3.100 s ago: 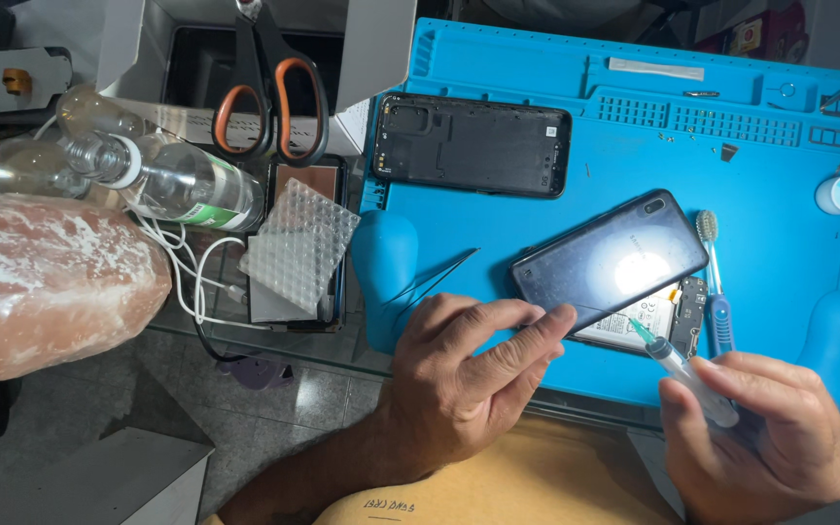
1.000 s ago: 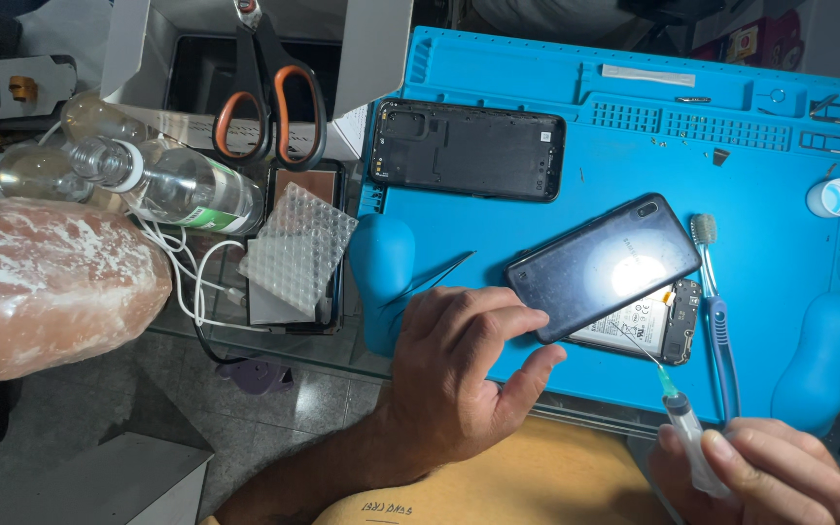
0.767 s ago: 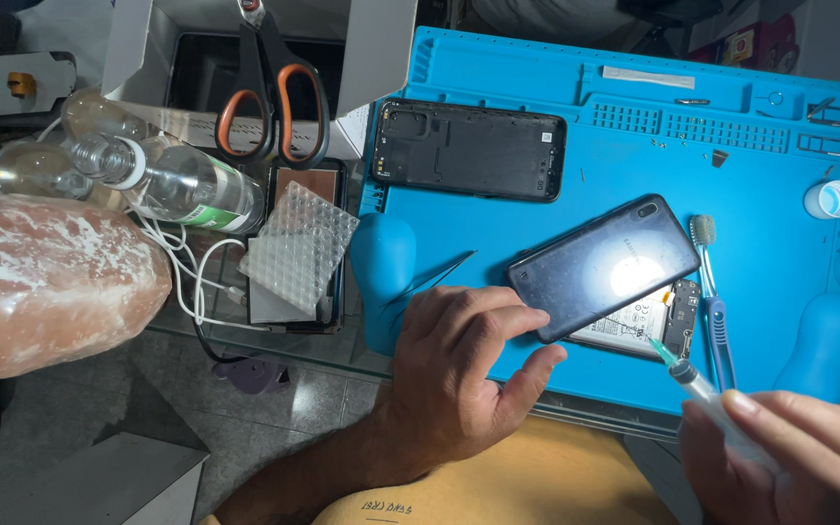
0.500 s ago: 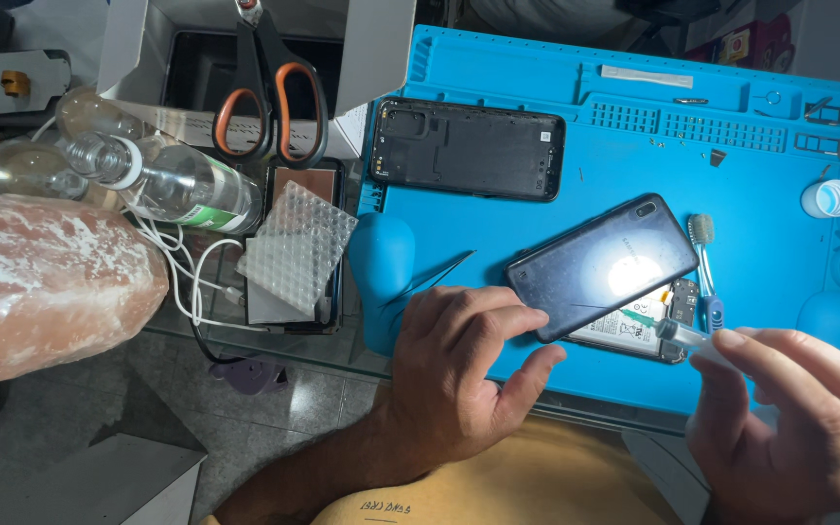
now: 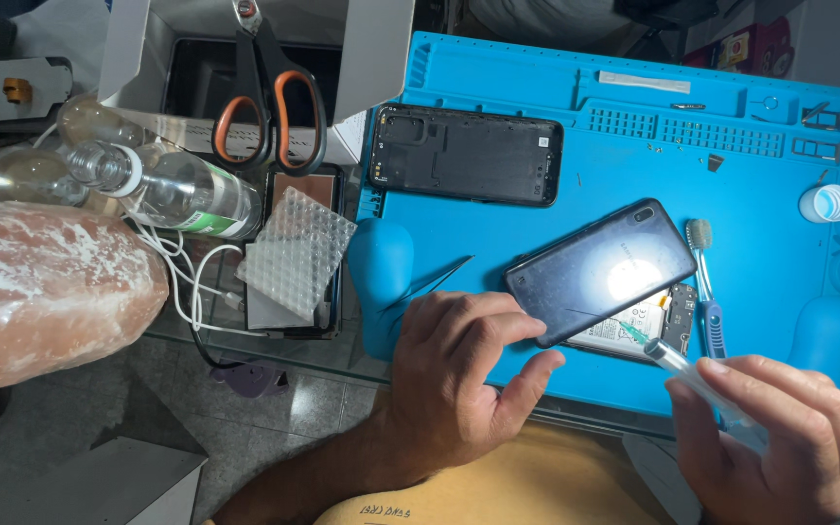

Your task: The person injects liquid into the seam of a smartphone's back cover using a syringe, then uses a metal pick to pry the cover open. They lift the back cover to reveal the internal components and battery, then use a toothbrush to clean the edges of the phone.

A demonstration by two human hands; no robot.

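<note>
On blue mat (image 5: 751, 185), left hand (image 5: 459, 389) lifting phone screen (image 5: 600, 269) edge, right hand (image 5: 770, 437) apparently gripping syringe (image 5: 692, 374).

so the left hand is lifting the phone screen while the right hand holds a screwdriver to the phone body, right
Not quite. The head view shows the right hand holding a syringe, not a screwdriver, with its needle tip at the phone body. The rest stands: the left hand lifts the phone screen.
</note>
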